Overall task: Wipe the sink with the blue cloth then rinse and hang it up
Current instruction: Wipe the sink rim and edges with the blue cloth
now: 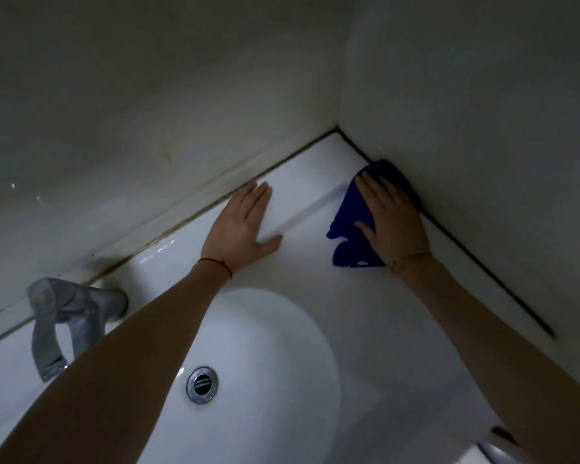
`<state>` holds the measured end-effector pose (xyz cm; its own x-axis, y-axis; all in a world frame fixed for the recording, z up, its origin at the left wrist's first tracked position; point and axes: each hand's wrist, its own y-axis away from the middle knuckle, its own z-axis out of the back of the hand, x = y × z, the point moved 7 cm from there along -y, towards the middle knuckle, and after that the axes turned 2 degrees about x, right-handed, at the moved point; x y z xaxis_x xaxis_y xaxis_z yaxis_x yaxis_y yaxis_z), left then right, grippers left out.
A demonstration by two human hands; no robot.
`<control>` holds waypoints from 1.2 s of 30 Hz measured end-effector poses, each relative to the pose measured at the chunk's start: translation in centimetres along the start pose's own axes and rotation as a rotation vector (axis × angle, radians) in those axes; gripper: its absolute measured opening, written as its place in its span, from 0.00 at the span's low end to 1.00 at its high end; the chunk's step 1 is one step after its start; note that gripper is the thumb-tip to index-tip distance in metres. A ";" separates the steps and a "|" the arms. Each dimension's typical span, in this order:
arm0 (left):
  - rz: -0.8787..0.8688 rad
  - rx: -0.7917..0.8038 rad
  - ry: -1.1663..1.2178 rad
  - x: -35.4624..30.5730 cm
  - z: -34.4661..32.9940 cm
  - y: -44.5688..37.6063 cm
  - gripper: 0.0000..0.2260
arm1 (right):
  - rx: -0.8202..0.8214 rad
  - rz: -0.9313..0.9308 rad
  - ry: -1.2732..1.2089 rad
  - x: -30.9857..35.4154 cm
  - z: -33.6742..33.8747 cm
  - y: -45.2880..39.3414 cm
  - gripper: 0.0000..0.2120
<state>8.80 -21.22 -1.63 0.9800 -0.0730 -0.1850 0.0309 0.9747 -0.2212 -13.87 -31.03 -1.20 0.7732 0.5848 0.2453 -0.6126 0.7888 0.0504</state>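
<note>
The white sink (pixel 302 276) fills the lower half of the head view, its round basin holding a chrome drain (pixel 202 384). A blue cloth (pixel 352 216) lies flat on the sink's right rear ledge, close to the side wall. My right hand (pixel 390 222) presses flat on top of the cloth with the fingers stretched out. My left hand (pixel 245 226) rests palm down on the bare back ledge, fingers together and thumb apart, holding nothing. A red thread circles my left wrist.
A grey metal tap (pixel 64 316) stands at the left on the back ledge, its spout reaching toward the basin. Two pale walls meet in a corner (pixel 337 128) behind the ledge. Dark sealant lines run along both wall joints.
</note>
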 end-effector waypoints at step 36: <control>-0.185 0.199 0.313 -23.3 -5.8 10.2 0.29 | -0.419 -1.245 -1.051 -7.7 -0.2 28.6 0.43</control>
<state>-14.89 -10.75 -5.13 0.8485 -0.2815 -0.4482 0.2681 0.9587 -0.0945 -37.31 -12.95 -1.88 0.1761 -0.6247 0.7607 0.4614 0.7351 0.4968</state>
